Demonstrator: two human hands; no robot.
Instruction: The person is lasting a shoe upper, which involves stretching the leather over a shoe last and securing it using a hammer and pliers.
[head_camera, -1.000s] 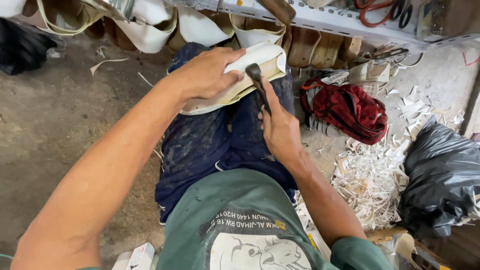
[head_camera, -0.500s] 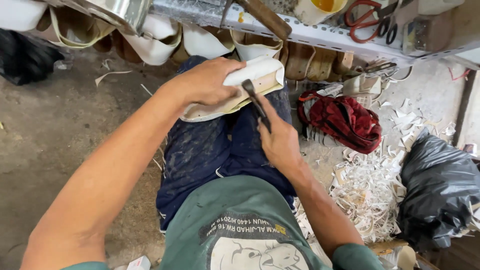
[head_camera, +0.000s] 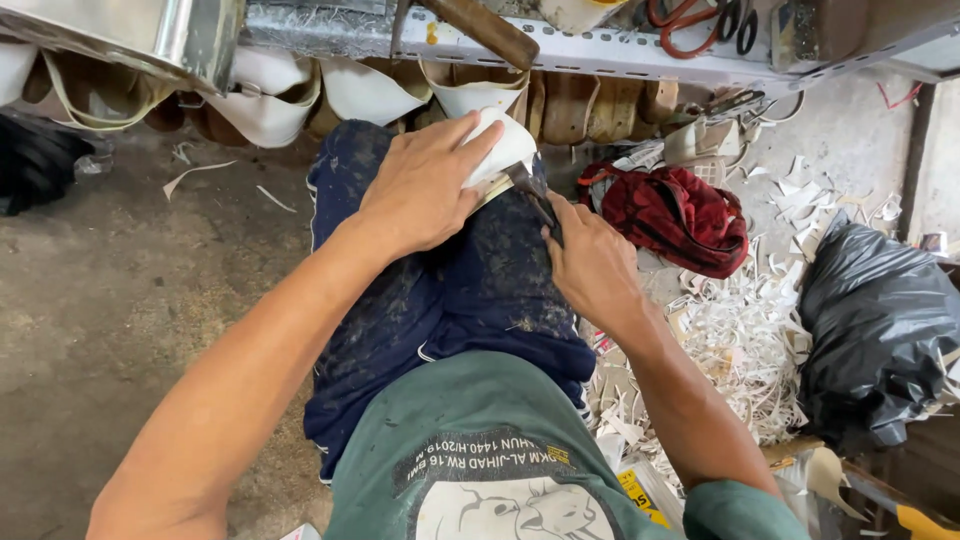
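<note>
Since the earlier frame the white shoe piece (head_camera: 497, 150) has turned more upright on the knee.
Right hand (head_camera: 590, 262) grips a dark knife (head_camera: 532, 196) at its edge; left hand (head_camera: 425, 190) clamps it. Trimming seems underway; next calls for steady blade pressure.

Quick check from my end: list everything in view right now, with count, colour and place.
white shoe piece: one, white, on the lap under the left hand
dark tool: one, dark, in the right hand, tip at the shoe piece
red bag: one, red, floor at right
black plastic bag: one, black, far right
offcut scraps: many, white, floor at right
scissors: one pair, red handles, metal shelf above
left hand: grips the shoe piece
right hand: holds the tool
</note>
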